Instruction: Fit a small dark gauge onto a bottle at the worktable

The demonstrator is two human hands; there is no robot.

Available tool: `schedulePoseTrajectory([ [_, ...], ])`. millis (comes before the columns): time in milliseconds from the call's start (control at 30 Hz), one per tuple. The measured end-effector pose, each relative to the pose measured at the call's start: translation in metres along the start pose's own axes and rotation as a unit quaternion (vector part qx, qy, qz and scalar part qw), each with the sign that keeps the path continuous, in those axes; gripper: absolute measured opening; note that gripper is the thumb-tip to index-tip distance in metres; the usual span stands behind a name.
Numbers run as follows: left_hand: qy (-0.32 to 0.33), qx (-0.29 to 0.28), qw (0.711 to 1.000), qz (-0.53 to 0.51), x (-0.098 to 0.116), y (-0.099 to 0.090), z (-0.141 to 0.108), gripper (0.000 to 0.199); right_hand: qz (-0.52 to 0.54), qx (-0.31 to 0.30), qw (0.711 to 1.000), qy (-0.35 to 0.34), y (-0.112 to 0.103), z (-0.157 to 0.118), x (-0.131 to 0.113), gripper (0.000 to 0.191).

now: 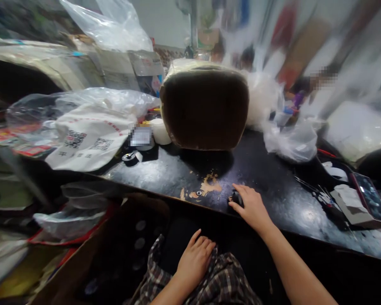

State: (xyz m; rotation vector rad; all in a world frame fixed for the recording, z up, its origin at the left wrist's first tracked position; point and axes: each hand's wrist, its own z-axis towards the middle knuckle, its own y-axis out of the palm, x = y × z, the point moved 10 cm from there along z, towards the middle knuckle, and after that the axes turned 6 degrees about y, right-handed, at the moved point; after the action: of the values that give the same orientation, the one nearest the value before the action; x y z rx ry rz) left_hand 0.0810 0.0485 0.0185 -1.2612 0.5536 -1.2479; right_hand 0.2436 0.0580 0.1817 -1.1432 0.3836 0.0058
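My right hand (252, 207) lies on the black worktable (273, 178) near its front edge, fingers curled over a small black object (236, 198) that is mostly hidden under them. My left hand (195, 259) rests flat on plaid cloth (222, 279) over my lap, below the table edge, holding nothing. A worn patch of bare wood (208, 186) shows on the tabletop just left of my right hand.
A large brown cardboard box (205, 110) stands at the table's back middle. Clear plastic bags (79, 114) and a white printed bag (85, 142) lie left; more bags (288, 140) right. A phone (370, 197) and tools sit far right. An open carton (114, 250) is lower left.
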Motion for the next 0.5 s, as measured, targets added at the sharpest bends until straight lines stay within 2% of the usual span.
schedulePoseTrajectory([
  [67,0.000,-0.001,1.000,-0.002,-0.002,0.001,-0.004,0.022,0.011,-0.003,1.000,-0.001,0.025,0.012,-0.007,0.061],
  [167,-0.001,-0.003,1.000,-0.010,-0.005,0.002,-0.010,0.026,0.029,-0.001,1.000,0.010,0.040,0.011,0.000,0.074],
  [267,-0.001,-0.004,1.000,-0.020,-0.007,0.003,-0.011,0.028,0.043,-0.003,0.999,0.016,0.037,0.005,0.006,0.076],
  [500,0.009,-0.005,0.999,-0.041,-0.001,0.000,-0.003,0.027,0.094,-0.003,0.995,-0.016,0.026,0.003,-0.003,0.054],
])
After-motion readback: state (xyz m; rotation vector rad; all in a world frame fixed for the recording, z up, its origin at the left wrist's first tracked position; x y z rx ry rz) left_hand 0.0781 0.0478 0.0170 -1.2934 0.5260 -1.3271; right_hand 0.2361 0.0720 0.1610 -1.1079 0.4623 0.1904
